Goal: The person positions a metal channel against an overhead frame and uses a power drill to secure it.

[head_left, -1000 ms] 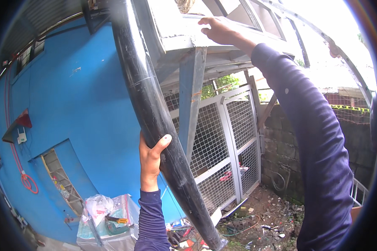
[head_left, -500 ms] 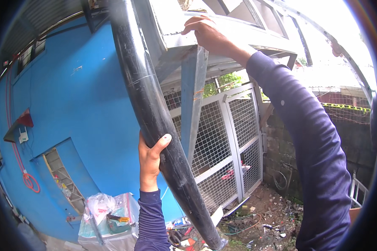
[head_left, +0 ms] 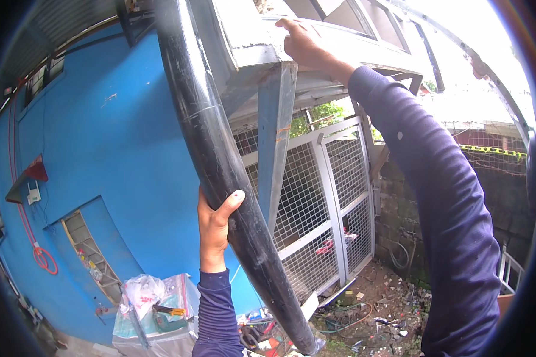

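Observation:
A long black pipe (head_left: 220,152) slants from the top of the view down to the lower middle. My left hand (head_left: 214,223) is wrapped around its left side, thumb across the front. My right hand (head_left: 304,44) reaches up over the corner of a pale ledge (head_left: 250,41) on a metal frame. Its index finger points left and the other fingers are partly bent; I see nothing held in it. A grey steel post (head_left: 274,137) runs down beneath the ledge, just right of the pipe.
A blue wall (head_left: 113,131) fills the left side. Below stands a covered box (head_left: 161,339) with a plastic bag (head_left: 144,291) and a drill-like tool (head_left: 167,321) on it. Behind the post is a mesh gate (head_left: 307,208). Debris (head_left: 369,321) litters the ground.
My right hand has shifted right and slightly up along the ledge, baring more of its corner. The left hand and the pipe stay in nearly the same place.

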The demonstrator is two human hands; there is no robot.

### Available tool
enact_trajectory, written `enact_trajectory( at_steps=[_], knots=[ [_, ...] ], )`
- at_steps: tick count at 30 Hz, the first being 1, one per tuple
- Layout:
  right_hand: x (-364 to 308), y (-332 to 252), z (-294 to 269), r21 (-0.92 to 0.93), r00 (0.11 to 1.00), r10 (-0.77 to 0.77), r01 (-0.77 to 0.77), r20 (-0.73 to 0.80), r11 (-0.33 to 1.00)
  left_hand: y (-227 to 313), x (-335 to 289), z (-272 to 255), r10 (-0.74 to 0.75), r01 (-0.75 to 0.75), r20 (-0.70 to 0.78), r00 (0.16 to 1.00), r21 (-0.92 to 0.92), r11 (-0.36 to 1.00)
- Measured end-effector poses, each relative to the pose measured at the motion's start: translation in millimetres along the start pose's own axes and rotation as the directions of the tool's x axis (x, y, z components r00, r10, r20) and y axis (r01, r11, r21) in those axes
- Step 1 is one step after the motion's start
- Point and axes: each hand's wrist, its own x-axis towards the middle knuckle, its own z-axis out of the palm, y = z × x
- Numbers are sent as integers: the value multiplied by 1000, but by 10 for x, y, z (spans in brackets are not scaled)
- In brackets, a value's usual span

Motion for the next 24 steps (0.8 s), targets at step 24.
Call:
enact_trajectory(
  at_steps=[24],
  knots=[
    [-13,316,50,144,953,162,-203,255,968,-3,-9,-5,19,-19,6,1000,9,1000]
  ],
)
